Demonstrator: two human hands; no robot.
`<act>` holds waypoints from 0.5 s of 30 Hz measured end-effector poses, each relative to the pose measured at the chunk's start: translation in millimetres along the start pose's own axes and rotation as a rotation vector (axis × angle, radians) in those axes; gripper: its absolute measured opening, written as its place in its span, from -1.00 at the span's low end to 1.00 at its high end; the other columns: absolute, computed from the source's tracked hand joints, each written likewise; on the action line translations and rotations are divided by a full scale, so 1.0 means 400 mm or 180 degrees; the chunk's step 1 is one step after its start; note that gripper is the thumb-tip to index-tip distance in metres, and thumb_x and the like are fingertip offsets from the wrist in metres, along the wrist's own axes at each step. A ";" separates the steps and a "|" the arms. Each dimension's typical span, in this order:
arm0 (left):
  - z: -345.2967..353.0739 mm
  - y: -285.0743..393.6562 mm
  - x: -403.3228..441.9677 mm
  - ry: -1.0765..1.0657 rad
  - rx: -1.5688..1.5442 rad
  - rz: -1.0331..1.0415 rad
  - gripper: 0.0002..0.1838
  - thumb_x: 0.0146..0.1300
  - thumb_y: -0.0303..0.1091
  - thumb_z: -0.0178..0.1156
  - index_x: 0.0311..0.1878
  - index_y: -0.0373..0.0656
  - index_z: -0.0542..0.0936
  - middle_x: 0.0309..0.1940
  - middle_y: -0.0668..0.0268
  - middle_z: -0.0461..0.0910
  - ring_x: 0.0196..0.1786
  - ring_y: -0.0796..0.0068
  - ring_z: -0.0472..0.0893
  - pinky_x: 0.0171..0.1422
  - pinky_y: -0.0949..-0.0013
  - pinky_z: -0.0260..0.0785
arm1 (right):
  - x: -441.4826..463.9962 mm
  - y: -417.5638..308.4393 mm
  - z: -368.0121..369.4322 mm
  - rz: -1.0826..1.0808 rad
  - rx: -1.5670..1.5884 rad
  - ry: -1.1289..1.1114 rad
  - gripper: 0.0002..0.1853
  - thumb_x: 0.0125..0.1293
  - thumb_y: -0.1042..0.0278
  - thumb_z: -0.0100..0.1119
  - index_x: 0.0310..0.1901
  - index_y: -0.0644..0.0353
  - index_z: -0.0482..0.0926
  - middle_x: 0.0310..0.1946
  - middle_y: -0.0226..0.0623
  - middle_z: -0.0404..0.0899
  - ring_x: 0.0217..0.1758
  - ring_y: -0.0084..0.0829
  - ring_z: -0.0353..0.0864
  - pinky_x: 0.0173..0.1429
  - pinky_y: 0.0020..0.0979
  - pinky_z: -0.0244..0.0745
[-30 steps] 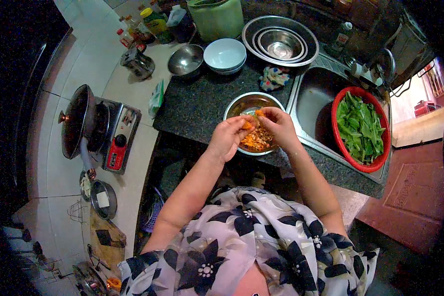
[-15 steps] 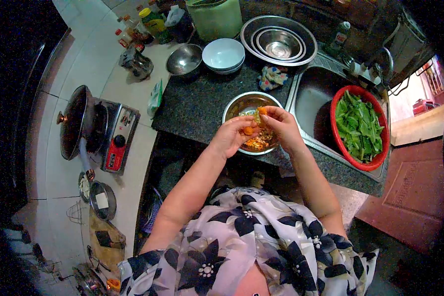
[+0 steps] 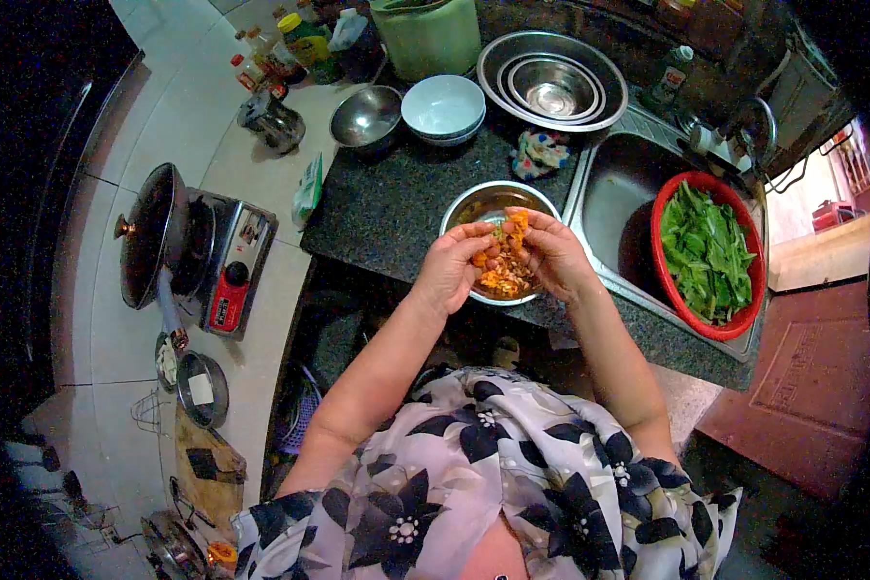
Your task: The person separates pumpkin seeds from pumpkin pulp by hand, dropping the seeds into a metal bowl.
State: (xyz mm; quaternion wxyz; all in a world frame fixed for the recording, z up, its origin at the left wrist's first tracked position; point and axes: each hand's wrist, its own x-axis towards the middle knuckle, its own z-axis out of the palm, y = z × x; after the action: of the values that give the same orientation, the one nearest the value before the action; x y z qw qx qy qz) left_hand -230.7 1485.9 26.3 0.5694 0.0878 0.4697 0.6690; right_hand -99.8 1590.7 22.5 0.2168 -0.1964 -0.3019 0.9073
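A steel bowl (image 3: 451, 217) on the dark counter holds small orange and pale bits (image 3: 505, 281). Above it both hands meet, fingertips close together. My left hand (image 3: 451, 266) is closed on an orange piece, mostly covered by its fingers. Pinched in my right hand (image 3: 558, 253) is another orange piece (image 3: 519, 224), its upper part showing above the fingers. Whether the two pieces are joined cannot be made out.
Right of the bowl is a sink (image 3: 621, 184) with a red basket (image 3: 660, 253) of green leaves. Behind stand nested steel basins (image 3: 611, 106), white bowls (image 3: 443, 104) and a steel bowl (image 3: 365, 118). A pan (image 3: 153, 237) rests on a stove (image 3: 242, 261) at left.
My hands have drawn closer together over the bowl, and the orange piece at my right fingertips shows more fully. The whole view has shifted slightly.
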 end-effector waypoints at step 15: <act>-0.002 -0.006 0.007 -0.0120 -0.0081 -0.0051 -0.84 0.16 -0.51 0.04 -0.17 -0.25 0.46 -0.30 0.25 0.52 -0.29 0.46 0.54 -0.17 0.44 0.46 | 0.001 0.005 -0.008 0.0156 -0.0166 0.0140 -0.76 0.26 0.38 0.01 -0.09 0.32 0.44 -0.25 -0.23 0.54 -0.20 -0.47 0.55 -0.10 -0.48 0.49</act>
State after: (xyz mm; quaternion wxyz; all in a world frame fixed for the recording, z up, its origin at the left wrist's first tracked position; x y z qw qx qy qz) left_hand -230.7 1487.7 22.9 0.5845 0.0894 0.4510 0.6686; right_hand -99.0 1591.0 18.7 0.1960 -0.2291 -0.3157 0.8997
